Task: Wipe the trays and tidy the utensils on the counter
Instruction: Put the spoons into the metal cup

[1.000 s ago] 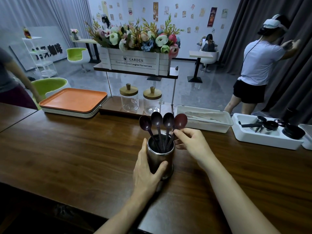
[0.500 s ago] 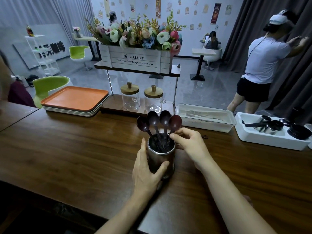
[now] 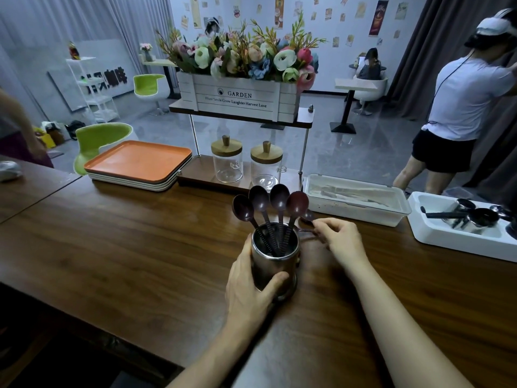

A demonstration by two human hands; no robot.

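Note:
A steel cup (image 3: 275, 264) stands on the wooden counter (image 3: 126, 247), and my left hand (image 3: 249, 292) is wrapped around its left side. Several dark brown spoons (image 3: 279, 197) stand in it, bowls up. Just right of the cup, my right hand (image 3: 341, 239) pinches the handle of one more brown spoon (image 3: 307, 216), which lies low over the counter with its bowl pointing away from me. A stack of trays with an orange one on top (image 3: 137, 161) sits at the back left of the counter.
Behind the cup, two lidded glass jars (image 3: 226, 163) stand under a shelf with a flower box (image 3: 237, 96). A white lidded box (image 3: 355, 200) and a white bin of metal cups (image 3: 447, 236) sit at right. A person (image 3: 464, 102) stands beyond the counter.
My right hand has left the spoon standing in the cup and moved right and down to a loose spoon on the counter. My left hand stays on the cup.

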